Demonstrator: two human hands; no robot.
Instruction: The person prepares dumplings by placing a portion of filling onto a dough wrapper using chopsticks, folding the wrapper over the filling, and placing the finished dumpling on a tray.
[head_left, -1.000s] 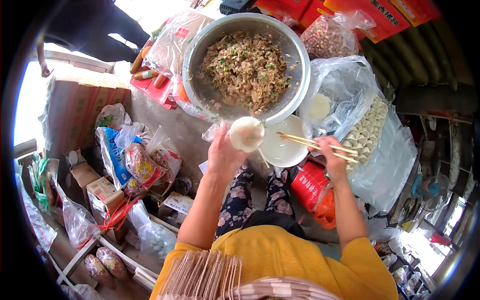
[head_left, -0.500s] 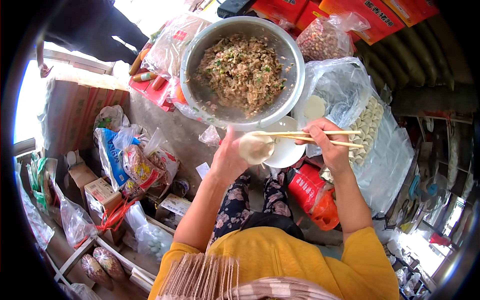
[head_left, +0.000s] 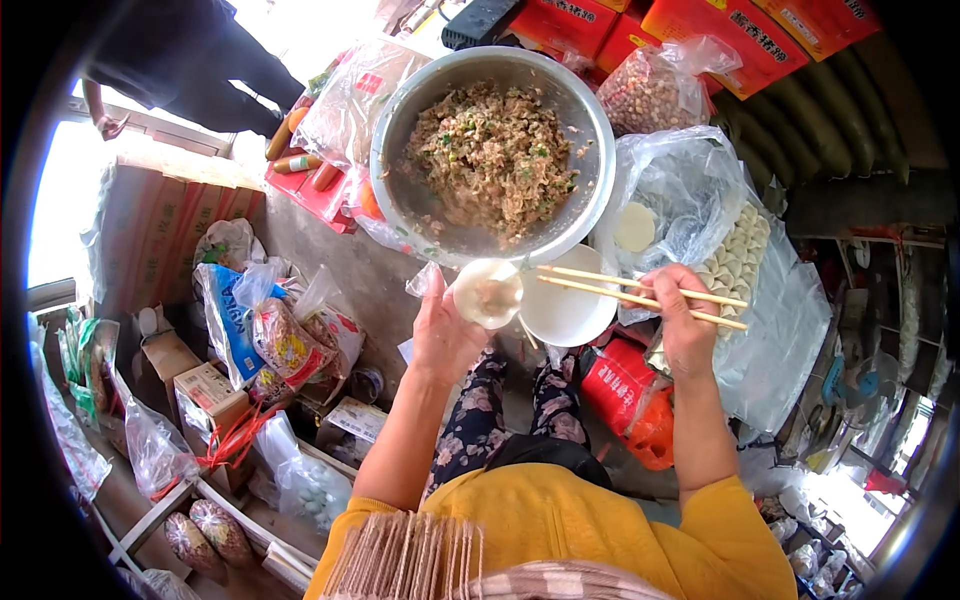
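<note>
My left hand holds a round dumpling wrapper flat on its fingers, with a dab of meat filling at the middle. A pair of wooden chopsticks is gripped in my right hand, their tips pointing left, apart from the wrapper. Below the chopsticks stands a white bowl. Beyond it, a large metal basin contains minced filling flecked with green. To the right, a pale round wrapper shows at a plastic bag, beside rows of folded dumplings.
Red boxes and a bag of peanuts crowd the far right. A red bag lies beneath my right forearm. Bagged goods and cartons fill the left side. Another person stands at the far left.
The chopsticks have drawn back to the right, off the wrapper, with my right hand. My left hand has shifted slightly left, and the filling on the wrapper now shows uncovered.
</note>
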